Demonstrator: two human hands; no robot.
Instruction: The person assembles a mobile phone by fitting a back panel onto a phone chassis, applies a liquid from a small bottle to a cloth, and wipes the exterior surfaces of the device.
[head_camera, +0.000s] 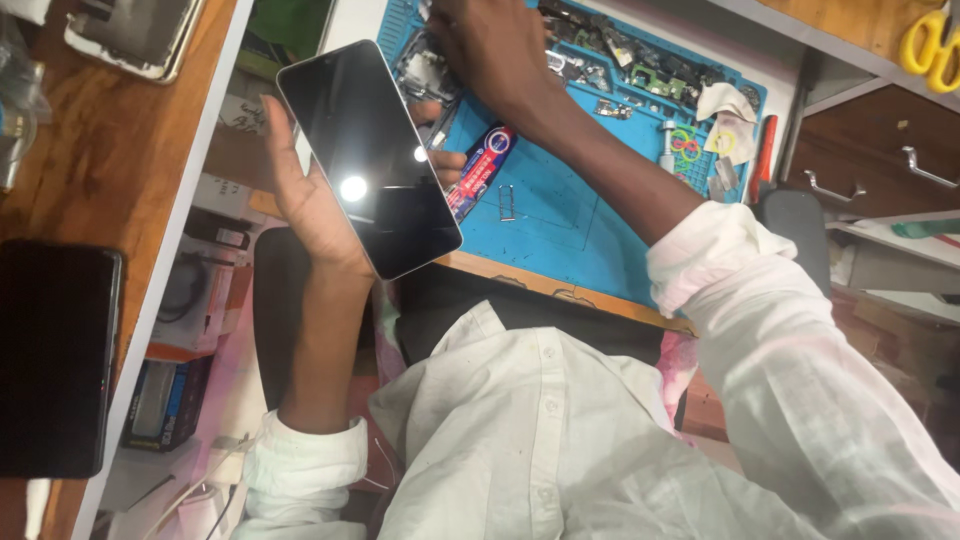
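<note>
My left hand (300, 195) holds a smartphone (370, 160) with a dark, glossy screen, tilted above the near edge of a blue work mat (560, 225). Its thumb lies along the left side and fingertips show past the right edge. My right hand (490, 50) reaches across to the far end of the mat, over a pile of small phone parts (610, 60). Its fingertips are hidden at the frame's top, so I cannot tell whether it grips anything. A red and blue tube (482, 168) and a small metal card tray (507, 203) lie on the mat beside the phone.
A red-handled screwdriver (765, 155) lies at the mat's right edge. Yellow scissors (935, 50) sit top right above wooden drawers (890, 150). A wooden shelf (120, 170) at left bears a dark phone (55, 360) and another device (135, 35). Boxes (165, 400) lie below.
</note>
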